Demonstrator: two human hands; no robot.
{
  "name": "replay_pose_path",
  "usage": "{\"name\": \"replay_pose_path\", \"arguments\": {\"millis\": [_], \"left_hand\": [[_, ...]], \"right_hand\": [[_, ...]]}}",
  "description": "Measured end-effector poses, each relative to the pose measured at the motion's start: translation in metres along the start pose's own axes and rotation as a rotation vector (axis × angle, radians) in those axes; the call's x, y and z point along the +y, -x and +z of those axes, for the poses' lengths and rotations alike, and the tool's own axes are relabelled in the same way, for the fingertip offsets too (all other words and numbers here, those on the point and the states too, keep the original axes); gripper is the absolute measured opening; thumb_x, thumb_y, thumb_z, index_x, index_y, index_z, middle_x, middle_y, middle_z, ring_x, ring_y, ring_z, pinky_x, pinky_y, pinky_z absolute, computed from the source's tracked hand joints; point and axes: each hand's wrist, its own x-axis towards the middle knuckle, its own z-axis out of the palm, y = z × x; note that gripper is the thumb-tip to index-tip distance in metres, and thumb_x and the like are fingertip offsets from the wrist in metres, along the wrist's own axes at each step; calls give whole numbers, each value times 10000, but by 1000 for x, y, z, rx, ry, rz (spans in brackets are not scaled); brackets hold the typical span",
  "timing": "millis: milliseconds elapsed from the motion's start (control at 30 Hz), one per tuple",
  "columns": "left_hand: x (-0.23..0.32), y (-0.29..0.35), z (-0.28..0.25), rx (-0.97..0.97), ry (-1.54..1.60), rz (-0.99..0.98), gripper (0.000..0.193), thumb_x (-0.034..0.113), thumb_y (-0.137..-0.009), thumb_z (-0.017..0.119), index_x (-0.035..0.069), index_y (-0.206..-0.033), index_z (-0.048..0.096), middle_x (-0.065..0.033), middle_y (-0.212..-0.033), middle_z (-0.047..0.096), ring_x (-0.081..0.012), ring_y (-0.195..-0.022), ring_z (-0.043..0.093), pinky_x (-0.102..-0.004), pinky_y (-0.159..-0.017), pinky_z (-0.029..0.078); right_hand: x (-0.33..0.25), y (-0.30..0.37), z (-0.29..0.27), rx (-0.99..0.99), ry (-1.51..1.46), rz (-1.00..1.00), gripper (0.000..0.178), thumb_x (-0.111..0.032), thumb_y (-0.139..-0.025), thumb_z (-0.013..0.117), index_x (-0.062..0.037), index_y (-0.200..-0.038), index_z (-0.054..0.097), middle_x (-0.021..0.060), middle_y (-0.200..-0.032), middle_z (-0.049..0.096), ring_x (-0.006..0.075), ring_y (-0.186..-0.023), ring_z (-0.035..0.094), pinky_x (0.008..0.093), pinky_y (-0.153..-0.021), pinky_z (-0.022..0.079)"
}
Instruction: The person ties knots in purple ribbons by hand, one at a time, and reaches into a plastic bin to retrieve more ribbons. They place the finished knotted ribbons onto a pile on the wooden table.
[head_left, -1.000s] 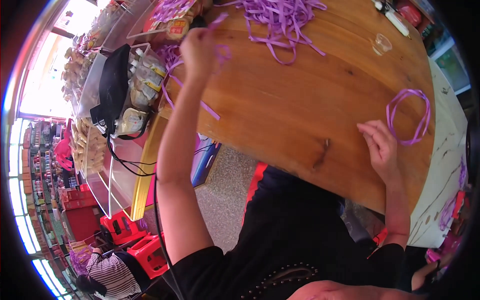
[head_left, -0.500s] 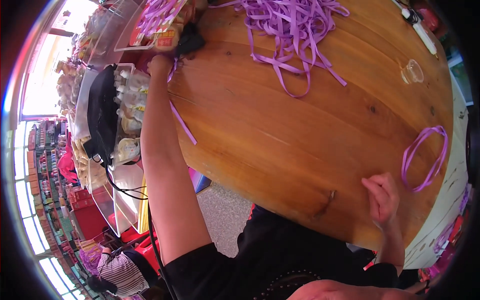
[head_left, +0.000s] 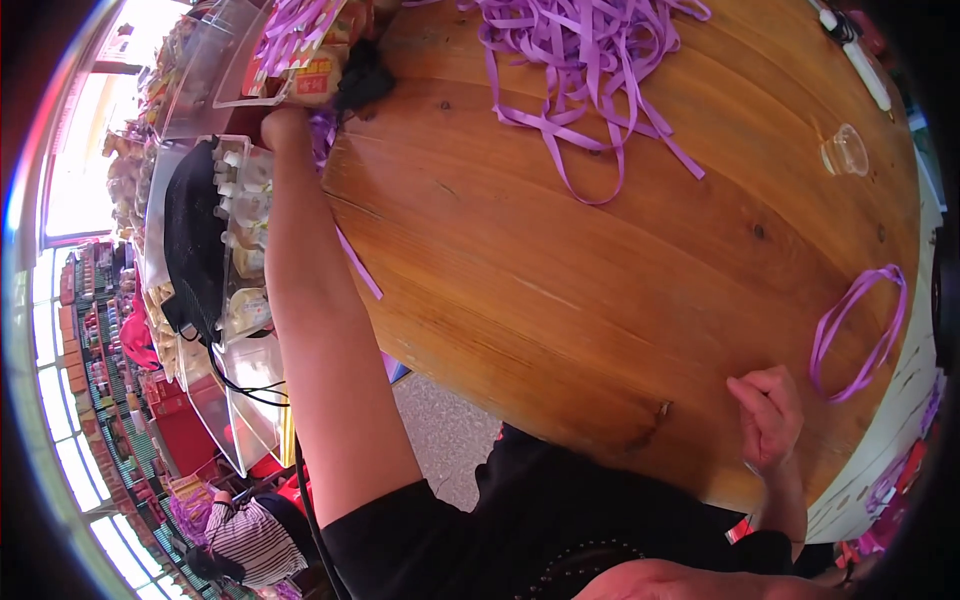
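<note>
At the view's ten o'clock, the person's left hand (head_left: 284, 132) reaches past the wooden table's (head_left: 560, 310) edge, beside a purple ribbon bunch (head_left: 322, 140); its fingers are hidden, so its opening and any hold cannot be told. At four o'clock, the right hand (head_left: 769, 418) is loosely curled over the tabletop, nothing visible in it. Just off its two o'clock lies a looped purple ribbon (head_left: 826, 335). A tangled purple ribbon heap (head_left: 590, 45) lies at one o'clock, a clear cup (head_left: 846, 150) at two.
</note>
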Motion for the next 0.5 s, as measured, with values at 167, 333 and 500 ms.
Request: {"name": "replay_pose_path", "arguments": {"millis": [167,333,500], "left_hand": [[-19,-8,-25,-61,89,-168,370,294,-928,515,197,-1284,548,-79,-1323,550,-267,-1161,582,-473,-795,545],[-35,-39,8,63,252,-259,533,317,-905,569,277,-1407,394,-43,-1378,507,-306,-1161,577,-526,-690,549],[-19,-56,46,64,91,-155,359,285,-900,541,136,-1223,591,-130,-1215,618,-326,-1084,621,-459,-769,540]], "right_hand": [[1,3,-2,-29,-9,29,373,70,-649,592,-16,-1005,665,104,-874,591,270,-727,552,349,-616,444],[3,4,-2,-44,-36,32,380,63,-639,585,-13,-1003,665,104,-873,592,273,-721,552,351,-614,445],[0,0,-1,-60,-25,42,369,56,-645,584,-9,-998,669,108,-866,594,263,-703,552,350,-603,445]]}}
